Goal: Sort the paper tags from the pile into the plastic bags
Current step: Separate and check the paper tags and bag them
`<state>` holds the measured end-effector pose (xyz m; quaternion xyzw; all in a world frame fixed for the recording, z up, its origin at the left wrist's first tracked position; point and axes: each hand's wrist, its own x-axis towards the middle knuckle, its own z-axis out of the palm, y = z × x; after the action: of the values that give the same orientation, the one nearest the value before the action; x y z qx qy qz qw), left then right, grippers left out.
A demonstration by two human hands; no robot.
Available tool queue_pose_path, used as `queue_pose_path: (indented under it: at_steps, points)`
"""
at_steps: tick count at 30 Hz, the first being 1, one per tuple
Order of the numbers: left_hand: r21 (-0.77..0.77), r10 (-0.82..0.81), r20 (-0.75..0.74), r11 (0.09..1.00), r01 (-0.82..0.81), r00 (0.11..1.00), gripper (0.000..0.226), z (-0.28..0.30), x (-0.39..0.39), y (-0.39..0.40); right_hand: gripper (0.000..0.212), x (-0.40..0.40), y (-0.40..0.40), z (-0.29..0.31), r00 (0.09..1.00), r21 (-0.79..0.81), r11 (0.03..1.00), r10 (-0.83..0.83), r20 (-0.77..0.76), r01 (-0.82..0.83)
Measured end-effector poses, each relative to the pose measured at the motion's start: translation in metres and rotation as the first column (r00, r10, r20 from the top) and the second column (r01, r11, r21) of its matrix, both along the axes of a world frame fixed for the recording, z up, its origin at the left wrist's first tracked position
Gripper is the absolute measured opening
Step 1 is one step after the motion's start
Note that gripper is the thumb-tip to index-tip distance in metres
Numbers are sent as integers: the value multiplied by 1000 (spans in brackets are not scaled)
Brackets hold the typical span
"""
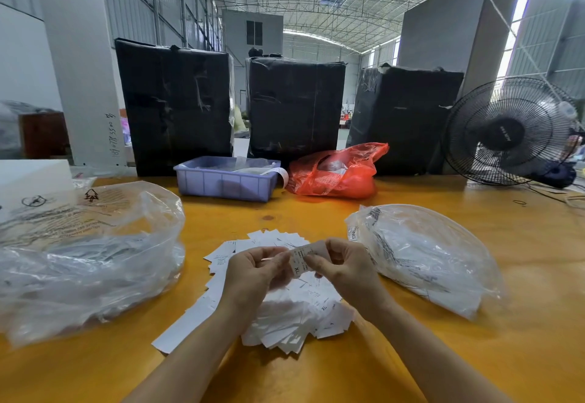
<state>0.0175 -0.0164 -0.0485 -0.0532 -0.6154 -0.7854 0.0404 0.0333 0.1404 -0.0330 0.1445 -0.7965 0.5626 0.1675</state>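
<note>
A person is holding one paper tag over the pile, with a clear bag lying to either side.

Low in the frame's centre, the pile of tags (278, 307) is spreading across the yellow table (474, 355), partly hidden under the wrists. Just above it, the left hand (253, 271) and right hand (343, 268) are both pinching a single XL tag (299, 263) between curled fingertips, its long axis running from lower left to upper right. The right plastic bag (424, 257) is lying close beside the right hand; the left plastic bag (82, 254) is lying somewhat farther off, so the right looks the shorter drop, though which bag takes XL is not readable. Bag openings are hard to make out. Farther up, a purple tray (226, 181), a red bag (337, 171), black wrapped bundles (294, 102) and a fan (509, 132) are standing along the table's far edge.
</note>
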Motion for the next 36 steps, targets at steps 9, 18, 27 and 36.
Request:
queue_pose_path:
  at_steps: [9, 18, 27, 36]
  points:
    - [-143, -107, -10, 984, 105, 994, 6, -1, 2, 2, 16, -3, 3, -3, 998, 94, 995, 12, 54, -17]
    - [-143, -1, -39, 990, -5, 999, 10, -2, 3, 5, 29, 0, -10, -2, 980, 325, 934, 96, 174, -149]
    - [172, 88, 125, 979, -109, 988, 7, 9, 10, 10, 30, 6, -19, -7, 1000, 120, 993, -2, -28, 6]
    - [42, -116, 276, 993, 108, 954, 27, 21, 6, -5, 13, 4, -11, 1, 973, -461, 884, 30, 230, 82]
